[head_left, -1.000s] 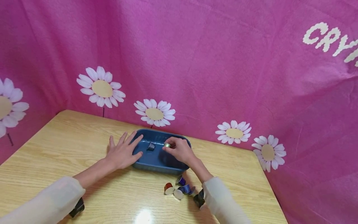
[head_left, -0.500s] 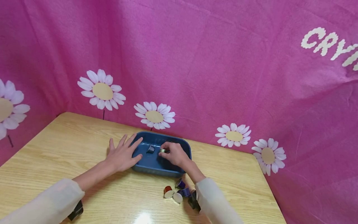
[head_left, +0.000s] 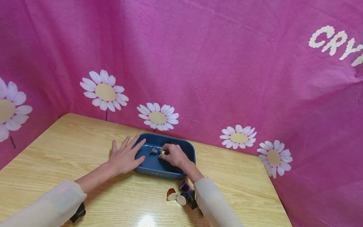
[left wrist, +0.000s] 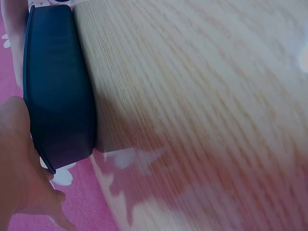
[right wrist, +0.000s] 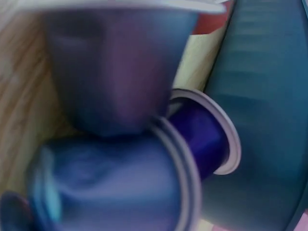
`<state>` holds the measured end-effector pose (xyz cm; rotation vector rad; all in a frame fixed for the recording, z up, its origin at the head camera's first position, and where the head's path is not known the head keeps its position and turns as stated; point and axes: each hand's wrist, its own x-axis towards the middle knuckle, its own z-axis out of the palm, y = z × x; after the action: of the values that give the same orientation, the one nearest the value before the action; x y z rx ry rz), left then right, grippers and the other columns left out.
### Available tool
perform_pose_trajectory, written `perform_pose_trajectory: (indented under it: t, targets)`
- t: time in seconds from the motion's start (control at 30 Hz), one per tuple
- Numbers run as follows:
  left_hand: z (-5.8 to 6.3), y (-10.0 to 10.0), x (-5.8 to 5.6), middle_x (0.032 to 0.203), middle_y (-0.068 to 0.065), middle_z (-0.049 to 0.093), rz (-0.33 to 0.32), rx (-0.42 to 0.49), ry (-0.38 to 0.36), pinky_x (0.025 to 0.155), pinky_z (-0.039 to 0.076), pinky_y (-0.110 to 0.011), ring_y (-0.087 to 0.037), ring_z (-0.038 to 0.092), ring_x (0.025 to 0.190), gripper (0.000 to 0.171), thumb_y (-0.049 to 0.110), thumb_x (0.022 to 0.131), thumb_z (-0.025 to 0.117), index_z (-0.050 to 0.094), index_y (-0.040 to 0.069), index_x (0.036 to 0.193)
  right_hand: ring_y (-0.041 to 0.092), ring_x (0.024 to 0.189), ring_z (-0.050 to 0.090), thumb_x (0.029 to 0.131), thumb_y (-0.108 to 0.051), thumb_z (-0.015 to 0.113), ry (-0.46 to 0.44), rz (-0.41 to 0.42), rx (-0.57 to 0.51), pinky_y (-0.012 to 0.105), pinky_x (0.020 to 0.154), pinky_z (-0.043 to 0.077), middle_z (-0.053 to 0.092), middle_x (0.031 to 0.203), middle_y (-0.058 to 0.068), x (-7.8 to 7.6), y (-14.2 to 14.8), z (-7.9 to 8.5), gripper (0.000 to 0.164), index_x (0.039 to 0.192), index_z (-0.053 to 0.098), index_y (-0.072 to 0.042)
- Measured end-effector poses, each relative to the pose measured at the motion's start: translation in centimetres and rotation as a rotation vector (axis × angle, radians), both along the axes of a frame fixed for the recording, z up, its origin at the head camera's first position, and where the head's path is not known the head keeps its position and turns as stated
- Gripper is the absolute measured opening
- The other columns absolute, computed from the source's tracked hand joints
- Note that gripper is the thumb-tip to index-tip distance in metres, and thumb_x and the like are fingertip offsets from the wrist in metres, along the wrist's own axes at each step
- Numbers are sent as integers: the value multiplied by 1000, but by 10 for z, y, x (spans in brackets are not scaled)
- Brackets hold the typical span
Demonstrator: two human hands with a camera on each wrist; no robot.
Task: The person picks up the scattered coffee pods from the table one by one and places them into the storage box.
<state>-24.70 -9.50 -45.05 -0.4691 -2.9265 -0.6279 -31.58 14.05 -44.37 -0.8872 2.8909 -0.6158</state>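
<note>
In the head view a dark blue tray (head_left: 163, 174) stands on the table. My left hand (head_left: 124, 160), fingers spread and straight, rests at the tray's left end. The left wrist view has that hand (left wrist: 19, 173) beside the tray's outer wall (left wrist: 60, 86). My right hand (head_left: 175, 155) reaches inside the tray and pinches a pale green-gold coffee capsule (head_left: 162, 152), partly covered by the fingers. Just left of it a dark grey coffee capsule (head_left: 153, 151) lies on its side on the tray floor. Neither hand's fingertips show in the right wrist view.
Several capsules lie on the table before the tray, including a red one (head_left: 171, 194) and a purple one (head_left: 184, 186). Close up in the right wrist view, a blue capsule (right wrist: 115, 187) is blurred. A pink daisy-print cloth (head_left: 198, 78) hangs behind the table (head_left: 119, 195).
My right hand has moved left and lower within the tray, bringing the green-gold capsule nearer the dark grey one. The left hand stays at the tray's left end.
</note>
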Motion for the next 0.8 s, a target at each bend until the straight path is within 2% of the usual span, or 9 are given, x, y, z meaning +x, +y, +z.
perform_pose_trajectory:
  t: [0.37,0.8]
  targets:
    - [2,1,1,161,-18,25,3,-6,2,102,1,-81,-50,18,144,71,42,95,60,36,14,156,9,77,57,90,-19,76,-3,-8,32,25,75,51,67,87,-4,-8,-4,3,15,101,73,-9]
    - [1,1,1,161,-17,25,15,-25,4,103,2,-80,-49,19,144,70,43,96,59,36,15,156,15,85,61,93,-19,72,26,-13,79,32,81,52,68,93,1,-17,-6,2,19,108,72,-7]
